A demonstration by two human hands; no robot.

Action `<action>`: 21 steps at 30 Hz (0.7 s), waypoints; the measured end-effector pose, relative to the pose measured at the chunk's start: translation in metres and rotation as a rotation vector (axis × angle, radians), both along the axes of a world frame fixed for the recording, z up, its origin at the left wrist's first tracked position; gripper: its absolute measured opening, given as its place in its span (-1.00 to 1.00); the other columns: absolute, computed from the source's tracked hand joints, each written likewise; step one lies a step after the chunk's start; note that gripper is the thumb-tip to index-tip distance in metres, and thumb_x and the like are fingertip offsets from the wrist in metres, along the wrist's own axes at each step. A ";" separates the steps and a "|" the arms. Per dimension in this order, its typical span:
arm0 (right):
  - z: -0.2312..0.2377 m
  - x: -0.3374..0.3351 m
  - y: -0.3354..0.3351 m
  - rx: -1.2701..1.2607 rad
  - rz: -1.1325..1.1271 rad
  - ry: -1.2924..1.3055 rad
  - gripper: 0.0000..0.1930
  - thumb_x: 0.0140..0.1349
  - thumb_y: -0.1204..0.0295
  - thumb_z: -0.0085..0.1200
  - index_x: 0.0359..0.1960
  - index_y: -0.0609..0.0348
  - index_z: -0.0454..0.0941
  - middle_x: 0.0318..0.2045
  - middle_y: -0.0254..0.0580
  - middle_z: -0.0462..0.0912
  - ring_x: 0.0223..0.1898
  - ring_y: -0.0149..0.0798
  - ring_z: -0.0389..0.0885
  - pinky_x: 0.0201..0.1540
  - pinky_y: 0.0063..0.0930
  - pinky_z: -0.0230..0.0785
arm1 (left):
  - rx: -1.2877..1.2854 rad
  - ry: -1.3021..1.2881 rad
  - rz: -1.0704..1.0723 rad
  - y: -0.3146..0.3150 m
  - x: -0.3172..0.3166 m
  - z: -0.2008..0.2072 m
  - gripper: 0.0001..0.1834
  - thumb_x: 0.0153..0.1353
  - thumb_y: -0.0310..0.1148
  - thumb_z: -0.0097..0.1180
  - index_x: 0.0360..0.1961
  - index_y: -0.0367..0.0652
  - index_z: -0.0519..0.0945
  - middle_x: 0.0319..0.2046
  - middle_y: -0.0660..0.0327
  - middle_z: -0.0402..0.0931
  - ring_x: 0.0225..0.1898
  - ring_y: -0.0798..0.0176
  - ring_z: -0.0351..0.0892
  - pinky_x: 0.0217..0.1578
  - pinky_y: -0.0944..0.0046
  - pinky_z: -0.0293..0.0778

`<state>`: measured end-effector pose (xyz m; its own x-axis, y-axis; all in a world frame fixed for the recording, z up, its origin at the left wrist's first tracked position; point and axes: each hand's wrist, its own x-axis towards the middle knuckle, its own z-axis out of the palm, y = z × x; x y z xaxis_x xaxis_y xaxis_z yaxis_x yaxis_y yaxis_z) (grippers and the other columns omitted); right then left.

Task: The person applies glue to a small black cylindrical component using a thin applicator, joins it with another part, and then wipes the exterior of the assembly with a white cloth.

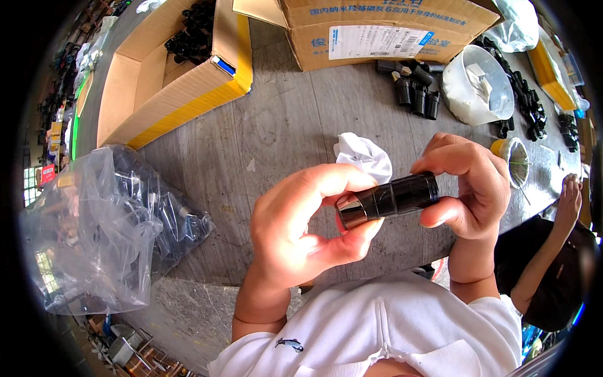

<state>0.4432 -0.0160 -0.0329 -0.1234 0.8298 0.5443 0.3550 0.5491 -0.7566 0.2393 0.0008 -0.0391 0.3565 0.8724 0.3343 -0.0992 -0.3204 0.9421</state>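
In the middle, a short black tube (405, 194) with a shiny metallic end lies nearly level, tilted slightly up to the right. My left hand (295, 220) grips its metallic end between thumb and fingers. At the other end, the curled fingers and thumb of my right hand (472, 182) close around the glossy black part. Just behind the tube, a crumpled white cloth (364, 155) rests on the grey table (276, 119).
An open carton (151, 81) with black pieces stands back left; another cardboard box (389, 19) stands behind. Black cylinders (414, 91) lie beside a translucent tub (468, 94). A clear plastic bag (94, 232) holds black pieces at left. Another person's arm (553, 245) reaches in at right.
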 end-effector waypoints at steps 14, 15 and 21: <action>0.001 -0.007 -0.003 0.018 -0.044 0.086 -0.55 -0.21 0.21 0.43 -0.46 0.29 0.49 -0.66 -0.27 0.52 -0.66 -0.34 0.49 -0.57 -0.56 0.32 | 0.012 -0.035 -0.017 0.002 0.000 -0.001 -0.43 0.00 -0.38 0.36 -0.02 -0.42 0.40 -0.17 -0.03 0.50 -0.14 0.23 0.51 -0.16 0.29 0.50; -0.001 -0.007 -0.002 0.057 -0.043 0.090 -0.55 -0.21 0.28 0.45 -0.40 0.33 0.49 -0.64 -0.23 0.53 -0.64 -0.32 0.50 -0.56 -0.54 0.34 | -0.083 -0.144 0.013 -0.001 0.003 -0.001 -0.38 0.02 -0.32 0.35 0.04 -0.41 0.36 -0.14 -0.05 0.49 -0.12 0.21 0.50 -0.12 0.29 0.48; 0.000 -0.012 0.002 0.296 -0.028 0.007 -0.59 -0.17 0.52 0.40 -0.26 0.32 0.49 -0.48 -0.11 0.56 -0.55 -0.21 0.54 -0.52 -0.43 0.40 | 0.217 -0.067 0.075 0.011 0.004 -0.006 -0.49 -0.02 -0.35 0.34 -0.08 -0.34 0.44 -0.05 -0.11 0.42 -0.06 0.08 0.48 -0.06 0.21 0.43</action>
